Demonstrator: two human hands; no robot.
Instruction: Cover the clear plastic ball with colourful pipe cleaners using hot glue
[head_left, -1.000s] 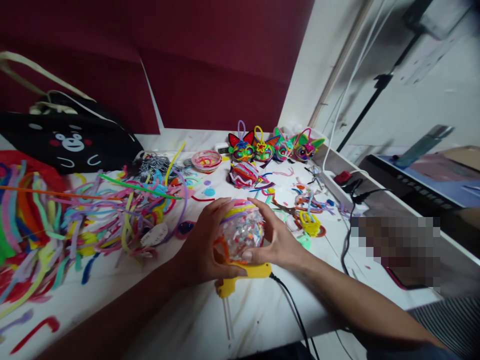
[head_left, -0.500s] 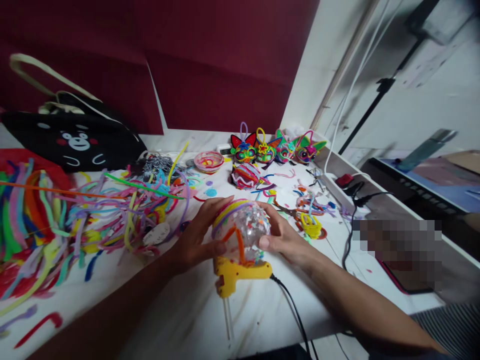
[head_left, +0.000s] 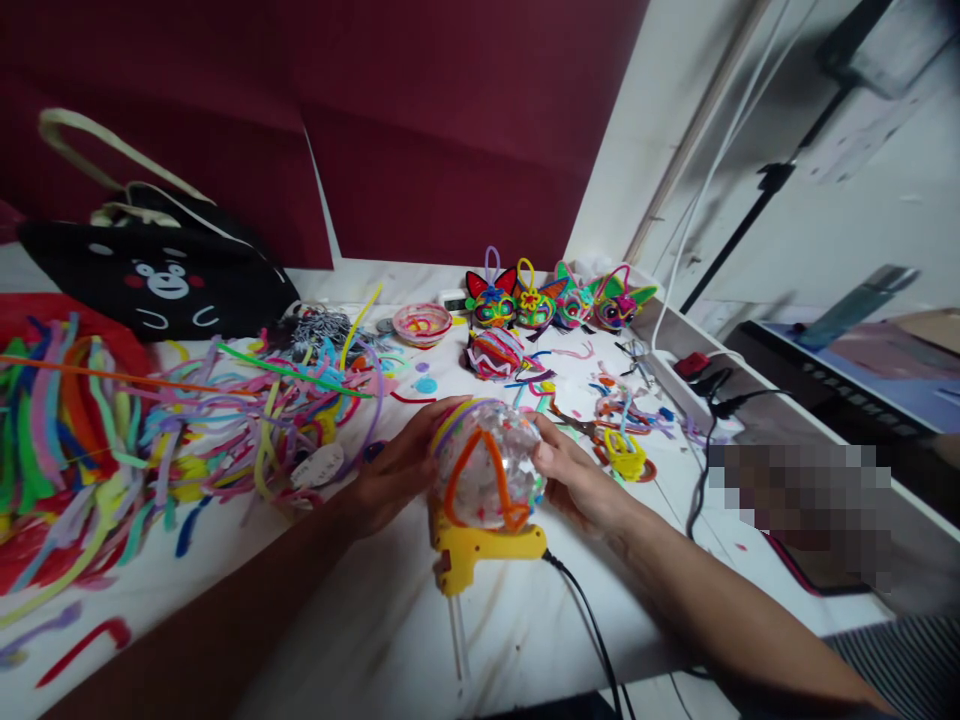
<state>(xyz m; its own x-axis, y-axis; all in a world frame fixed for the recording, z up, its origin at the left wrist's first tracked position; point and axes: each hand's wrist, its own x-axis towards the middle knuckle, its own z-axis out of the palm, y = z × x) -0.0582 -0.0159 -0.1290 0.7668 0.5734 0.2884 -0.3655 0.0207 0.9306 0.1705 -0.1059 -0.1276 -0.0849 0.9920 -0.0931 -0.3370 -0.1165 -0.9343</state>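
Both my hands hold a clear ball (head_left: 487, 465) with coloured flecks inside and pipe cleaners glued on it. An orange pipe cleaner loop (head_left: 491, 480) now faces me, and yellow and purple strands run over its upper left. My left hand (head_left: 401, 465) cups the ball's left side with curled fingers. Pressed against the ball's right side is my right hand (head_left: 574, 475). A yellow glue gun (head_left: 480, 548) lies on the table right under the ball, its black cord (head_left: 592, 630) running toward me.
A big heap of coloured pipe cleaners (head_left: 150, 420) covers the table's left. A black bear-face bag (head_left: 161, 280) stands at the back left. Several finished pipe-cleaner heads (head_left: 555, 300), a small bowl (head_left: 421, 322), scraps, and a white power strip (head_left: 679, 385) lie at the back right.
My hands have turned the ball, bringing the orange loop from its lower left round to the front. The ball stays above the glue gun.
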